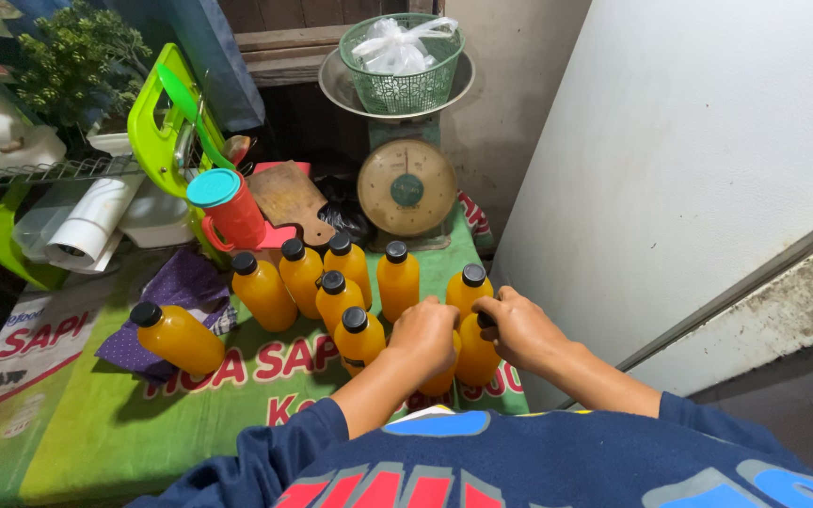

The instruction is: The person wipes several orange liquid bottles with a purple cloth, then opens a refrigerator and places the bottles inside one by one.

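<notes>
Several small bottles of orange liquid with black caps stand on a green printed table cover [124, 423]. My left hand [423, 336] is closed over the top of one bottle [440, 380] at the near edge of the group. My right hand [522, 327] grips the cap end of another orange bottle [477, 357] just beside it. A bottle with its cap showing [359, 337] stands directly left of my left hand. One bottle [176, 337] stands apart at the left on a purple cloth [181, 282].
A red cup with a teal lid [228, 209] and a wooden cutting board [291, 195] sit behind the bottles. A green kitchen scale [406, 183] carries a green basket [403, 71] with a white bag. A white wall [689, 160] rises at the right.
</notes>
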